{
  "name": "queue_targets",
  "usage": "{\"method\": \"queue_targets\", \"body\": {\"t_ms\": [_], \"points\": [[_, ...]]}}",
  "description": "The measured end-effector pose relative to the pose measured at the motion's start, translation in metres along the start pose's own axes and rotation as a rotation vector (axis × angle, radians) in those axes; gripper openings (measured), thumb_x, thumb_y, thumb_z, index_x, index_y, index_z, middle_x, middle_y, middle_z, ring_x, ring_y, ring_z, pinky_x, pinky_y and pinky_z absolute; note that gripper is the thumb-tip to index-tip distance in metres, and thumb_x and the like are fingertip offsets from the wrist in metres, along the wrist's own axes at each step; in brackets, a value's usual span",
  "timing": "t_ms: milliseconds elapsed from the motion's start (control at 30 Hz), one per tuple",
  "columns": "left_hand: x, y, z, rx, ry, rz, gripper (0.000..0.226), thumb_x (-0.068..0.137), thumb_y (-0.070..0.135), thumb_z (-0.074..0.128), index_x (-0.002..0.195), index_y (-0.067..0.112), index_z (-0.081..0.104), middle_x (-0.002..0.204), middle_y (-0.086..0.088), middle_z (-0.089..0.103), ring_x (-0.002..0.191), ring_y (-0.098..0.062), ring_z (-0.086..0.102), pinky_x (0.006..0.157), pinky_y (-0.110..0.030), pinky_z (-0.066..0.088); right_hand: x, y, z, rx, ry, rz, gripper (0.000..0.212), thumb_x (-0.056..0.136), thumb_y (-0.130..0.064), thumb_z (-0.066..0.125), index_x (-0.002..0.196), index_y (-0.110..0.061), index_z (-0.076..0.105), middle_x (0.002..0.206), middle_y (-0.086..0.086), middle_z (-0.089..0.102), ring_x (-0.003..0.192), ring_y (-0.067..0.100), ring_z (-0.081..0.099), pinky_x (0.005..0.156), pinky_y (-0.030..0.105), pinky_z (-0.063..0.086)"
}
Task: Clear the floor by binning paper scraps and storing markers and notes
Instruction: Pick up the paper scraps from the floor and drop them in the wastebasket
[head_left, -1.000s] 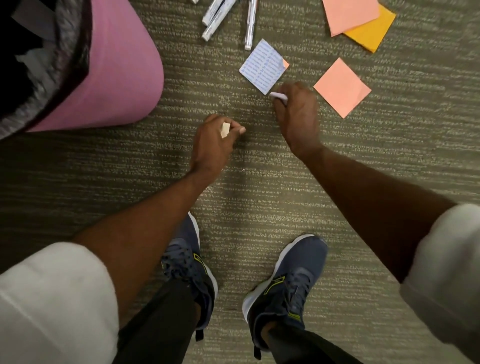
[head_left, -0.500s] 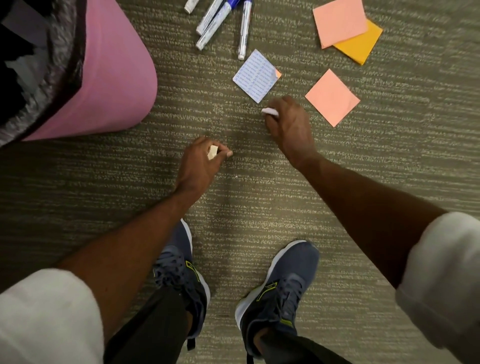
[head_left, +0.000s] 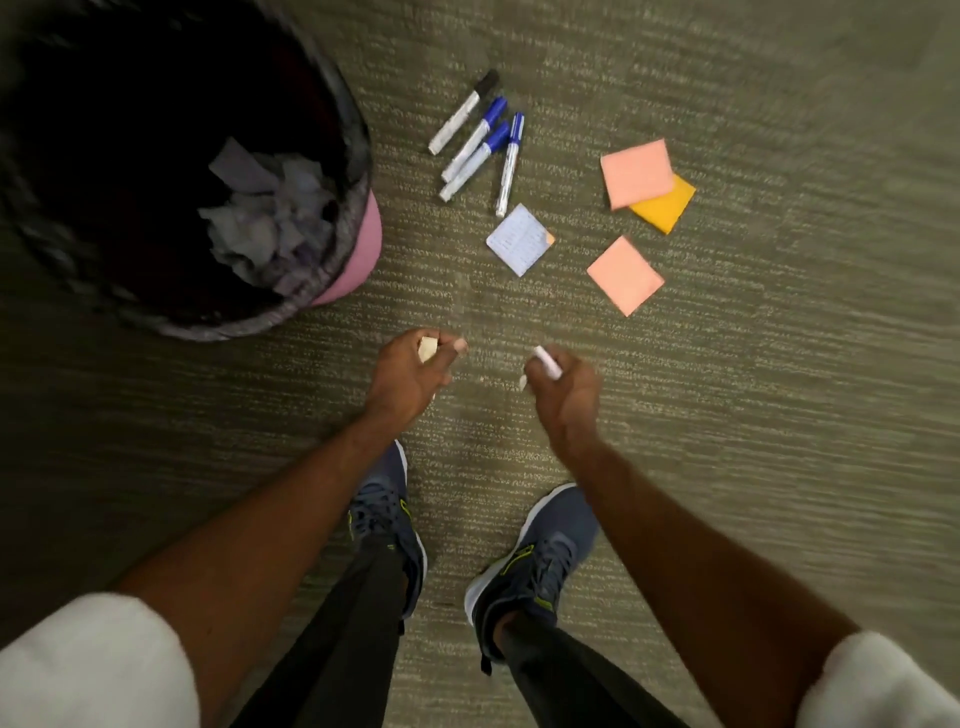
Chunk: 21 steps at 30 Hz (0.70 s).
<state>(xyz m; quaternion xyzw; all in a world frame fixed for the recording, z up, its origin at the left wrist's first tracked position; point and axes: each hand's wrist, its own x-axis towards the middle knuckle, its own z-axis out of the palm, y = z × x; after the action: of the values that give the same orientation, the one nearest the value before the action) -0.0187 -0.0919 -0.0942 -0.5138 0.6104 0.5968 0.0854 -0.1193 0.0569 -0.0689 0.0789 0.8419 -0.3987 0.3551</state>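
Your left hand (head_left: 410, 379) pinches a cream scrap (head_left: 427, 349); your right hand (head_left: 563, 395) is curled round a white scrap (head_left: 548, 361). The bin (head_left: 363, 244), far left, already holds scraps. Four markers (head_left: 478, 150) and the sticky notes (head_left: 626, 275) lie on the floor (head_left: 779, 467) beyond, not yet stored, so roughly half remains.

One view is given, taken from the head and aimed almost straight down at the carpet (head_left: 753, 441); the shoes (head_left: 545, 551) are seen directly beneath.
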Motion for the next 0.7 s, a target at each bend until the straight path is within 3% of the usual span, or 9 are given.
{"method": "queue_targets", "body": {"t_ms": [67, 133, 200, 333, 400, 467, 600, 700], "points": [[-0.026, 0.031, -0.015, -0.057, 0.019, -0.017, 0.023, 0.092, 0.038, 0.070, 0.098, 0.016, 0.070, 0.072, 0.002, 0.070, 0.051, -0.004, 0.064, 0.049, -0.017, 0.049, -0.031, -0.039, 0.002, 0.117, -0.013, 0.034, 0.005, 0.092, -0.006, 0.065, 0.090, -0.005, 0.069, 0.072, 0.006, 0.063, 0.058, 0.008, 0.054, 0.054, 0.022, 0.043], [-0.047, 0.063, -0.032, -0.142, 0.011, -0.011, 0.017, 0.092, 0.038, 0.070, 0.092, 0.021, 0.070, 0.065, 0.006, 0.067, 0.056, -0.010, 0.064, 0.058, -0.029, 0.054, -0.054, -0.084, 0.005, 0.201, -0.053, 0.052, 0.006, 0.094, -0.008, 0.064, 0.090, -0.003, 0.067, 0.075, 0.011, 0.064, 0.058, 0.011, 0.054, 0.054, 0.022, 0.043], [-0.064, 0.099, -0.051, -0.209, 0.010, 0.014, 0.017, 0.092, 0.037, 0.068, 0.078, 0.027, 0.070, 0.062, 0.007, 0.066, 0.060, -0.014, 0.063, 0.063, -0.036, 0.054, -0.072, -0.129, 0.011, 0.221, -0.090, 0.035, 0.013, 0.093, -0.009, 0.063, 0.093, 0.004, 0.067, 0.073, 0.009, 0.064, 0.052, 0.003, 0.054, 0.050, 0.017, 0.043], [-0.080, 0.166, -0.103, -0.283, 0.092, 0.050, 0.034, 0.095, 0.034, 0.058, 0.062, 0.027, 0.068, 0.058, 0.007, 0.068, 0.057, -0.007, 0.061, 0.059, -0.023, 0.050, -0.097, -0.213, 0.029, 0.331, -0.156, 0.011, 0.017, 0.094, -0.008, 0.062, 0.099, 0.007, 0.066, 0.073, 0.007, 0.064, 0.056, 0.003, 0.057, 0.051, 0.015, 0.046], [-0.077, 0.187, -0.133, -0.355, 0.183, -0.027, 0.032, 0.091, 0.035, 0.060, 0.063, 0.023, 0.068, 0.063, 0.004, 0.068, 0.065, -0.014, 0.065, 0.068, -0.030, 0.055, -0.107, -0.246, 0.041, 0.396, -0.193, 0.025, 0.015, 0.094, -0.008, 0.063, 0.104, 0.003, 0.065, 0.077, 0.008, 0.065, 0.061, 0.009, 0.059, 0.053, 0.018, 0.050], [-0.071, 0.198, -0.163, -0.410, 0.289, -0.109, 0.027, 0.084, 0.037, 0.064, 0.065, 0.018, 0.068, 0.069, -0.002, 0.068, 0.073, -0.022, 0.065, 0.076, -0.040, 0.056, -0.111, -0.270, 0.056, 0.403, -0.223, 0.020, 0.018, 0.093, -0.006, 0.063, 0.109, 0.003, 0.064, 0.074, 0.008, 0.065, 0.057, 0.010, 0.059, 0.053, 0.022, 0.050], [-0.055, 0.207, -0.208, -0.347, 0.390, -0.142, 0.016, 0.089, 0.027, 0.071, 0.098, 0.014, 0.071, 0.090, -0.008, 0.069, 0.077, -0.022, 0.065, 0.071, -0.035, 0.053, -0.108, -0.297, 0.089, 0.406, -0.258, 0.110, 0.025, 0.092, 0.000, 0.061, 0.118, 0.000, 0.060, 0.083, 0.011, 0.063, 0.057, 0.010, 0.057, 0.055, 0.025, 0.050], [-0.045, 0.207, -0.229, -0.303, 0.399, -0.186, 0.023, 0.087, 0.020, 0.072, 0.109, 0.011, 0.073, 0.082, -0.004, 0.067, 0.070, -0.019, 0.062, 0.061, -0.026, 0.053, -0.105, -0.307, 0.108, 0.454, -0.377, 0.244, 0.021, 0.092, -0.003, 0.063, 0.113, -0.006, 0.059, 0.080, 0.011, 0.058, 0.059, 0.015, 0.051, 0.057, 0.030, 0.045]]}}
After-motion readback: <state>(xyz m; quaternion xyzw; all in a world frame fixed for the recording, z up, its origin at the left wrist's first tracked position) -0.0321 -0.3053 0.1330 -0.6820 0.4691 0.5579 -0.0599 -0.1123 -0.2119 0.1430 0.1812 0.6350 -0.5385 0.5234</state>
